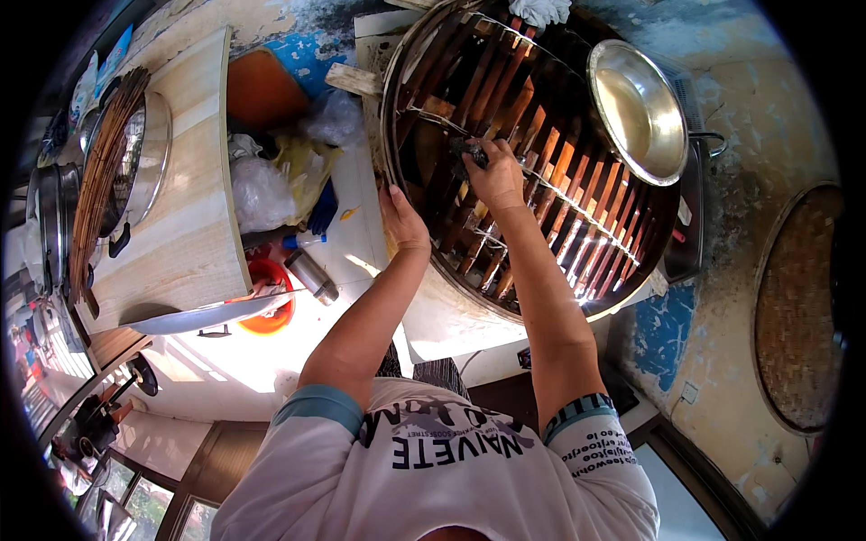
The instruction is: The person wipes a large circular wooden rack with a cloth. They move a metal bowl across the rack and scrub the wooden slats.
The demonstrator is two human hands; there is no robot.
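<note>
A large round steamer rack (578, 203) lies before me, with reddish-brown bamboo slats tied by pale cord inside a round rim. My right hand (499, 174) is over the slats, left of the rack's middle. Its fingers are closed on a dark scouring pad (473, 154), which touches the slats. Flat against the outer left side of the rim is my left hand (406, 220), holding nothing. A shiny metal basin (636, 111) with cloudy liquid in it rests at the rack's upper right. At the far edge sits a crumpled white cloth (541, 10).
A wooden board (183, 189) stands on the left, with a bundle of thin sticks (108, 176) and metal pots beyond it. Plastic bags (264, 193), an orange bucket (270, 324) and a flask (312, 276) are between it and the rack. A woven tray (802, 311) leans on the right wall.
</note>
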